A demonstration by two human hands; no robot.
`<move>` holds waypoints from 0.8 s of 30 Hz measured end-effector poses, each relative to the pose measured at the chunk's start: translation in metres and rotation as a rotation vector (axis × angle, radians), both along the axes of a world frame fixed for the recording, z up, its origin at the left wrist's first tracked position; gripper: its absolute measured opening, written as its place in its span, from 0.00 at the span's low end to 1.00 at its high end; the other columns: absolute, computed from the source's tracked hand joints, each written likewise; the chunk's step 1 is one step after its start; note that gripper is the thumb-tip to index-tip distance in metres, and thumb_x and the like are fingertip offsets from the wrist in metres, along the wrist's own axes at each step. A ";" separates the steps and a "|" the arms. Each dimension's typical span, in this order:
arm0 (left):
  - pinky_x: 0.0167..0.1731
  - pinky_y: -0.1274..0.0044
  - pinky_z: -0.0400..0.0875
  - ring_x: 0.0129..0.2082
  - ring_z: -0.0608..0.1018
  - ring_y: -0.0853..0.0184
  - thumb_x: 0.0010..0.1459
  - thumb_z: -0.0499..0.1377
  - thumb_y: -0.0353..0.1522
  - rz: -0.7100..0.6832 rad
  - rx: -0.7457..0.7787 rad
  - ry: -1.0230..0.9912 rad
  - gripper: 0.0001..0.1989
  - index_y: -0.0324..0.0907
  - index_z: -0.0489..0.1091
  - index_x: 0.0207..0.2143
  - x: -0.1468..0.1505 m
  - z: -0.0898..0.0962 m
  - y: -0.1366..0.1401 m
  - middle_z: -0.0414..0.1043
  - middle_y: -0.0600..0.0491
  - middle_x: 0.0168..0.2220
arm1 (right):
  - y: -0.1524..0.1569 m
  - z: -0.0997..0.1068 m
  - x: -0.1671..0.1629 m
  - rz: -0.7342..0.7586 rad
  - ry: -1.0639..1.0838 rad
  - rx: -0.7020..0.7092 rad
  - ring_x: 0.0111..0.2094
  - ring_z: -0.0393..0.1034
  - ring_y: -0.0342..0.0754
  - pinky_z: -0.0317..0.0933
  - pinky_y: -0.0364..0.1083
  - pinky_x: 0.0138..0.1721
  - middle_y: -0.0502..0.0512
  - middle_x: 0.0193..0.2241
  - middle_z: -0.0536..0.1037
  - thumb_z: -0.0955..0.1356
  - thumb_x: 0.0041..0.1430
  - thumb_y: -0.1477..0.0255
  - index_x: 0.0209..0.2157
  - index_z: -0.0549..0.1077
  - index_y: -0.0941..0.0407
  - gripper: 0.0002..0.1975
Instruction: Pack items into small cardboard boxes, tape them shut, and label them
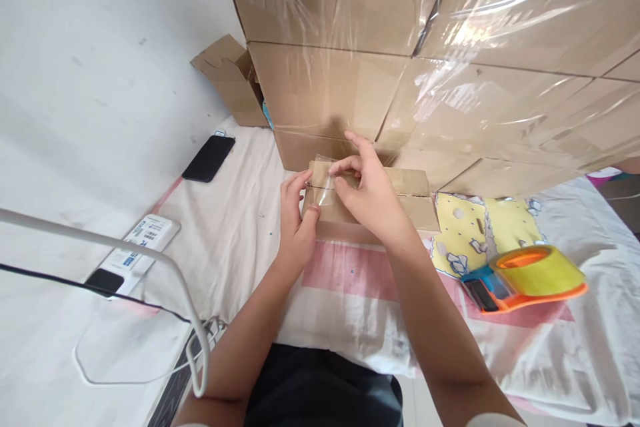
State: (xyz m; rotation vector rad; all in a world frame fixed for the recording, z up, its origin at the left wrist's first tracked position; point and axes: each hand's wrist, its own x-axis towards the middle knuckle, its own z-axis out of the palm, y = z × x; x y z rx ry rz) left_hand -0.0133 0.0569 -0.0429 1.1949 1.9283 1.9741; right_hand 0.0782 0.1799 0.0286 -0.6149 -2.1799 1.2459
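Note:
A small closed cardboard box [415, 208] lies on the cloth-covered surface, a seam running along its top. Across that seam near its left end is a strip of clear tape [326, 196], shiny and partly lifted-looking at its far edge. My left hand [299, 213] grips the left end of the box, thumb on the near side and fingers on the far side. Over the tape, my right hand [367, 190] has its thumb and a finger drawn together at the strip, with another finger stretched out. The right hand hides the middle of the box.
Large cartons [330, 87] wrapped in clear film stand behind the box. A tape dispenser [530, 277] with yellowish tape lies at the right by a yellow patterned sheet [457, 217]. Leftward are a black phone [209, 158], a white device [145, 247], an open carton [233, 90] and a grey cable [173, 263].

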 end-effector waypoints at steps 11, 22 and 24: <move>0.66 0.62 0.62 0.64 0.66 0.59 0.63 0.52 0.27 0.005 -0.005 0.081 0.22 0.52 0.75 0.54 -0.002 0.001 0.001 0.63 0.49 0.61 | -0.002 0.004 0.001 -0.039 -0.068 0.033 0.63 0.64 0.54 0.62 0.59 0.62 0.57 0.61 0.71 0.65 0.62 0.75 0.72 0.52 0.45 0.39; 0.66 0.61 0.63 0.64 0.67 0.58 0.64 0.52 0.30 0.025 -0.014 0.114 0.19 0.50 0.73 0.55 -0.001 0.001 0.001 0.64 0.48 0.61 | -0.008 0.014 0.003 0.017 -0.123 0.278 0.71 0.52 0.57 0.55 0.64 0.66 0.50 0.69 0.63 0.59 0.64 0.79 0.53 0.78 0.47 0.24; 0.65 0.61 0.63 0.64 0.67 0.58 0.63 0.53 0.29 0.027 0.007 0.106 0.15 0.48 0.74 0.48 -0.001 0.001 0.000 0.65 0.48 0.59 | -0.013 0.017 0.004 0.066 -0.206 0.382 0.71 0.49 0.61 0.48 0.70 0.67 0.46 0.71 0.60 0.58 0.65 0.80 0.43 0.82 0.48 0.23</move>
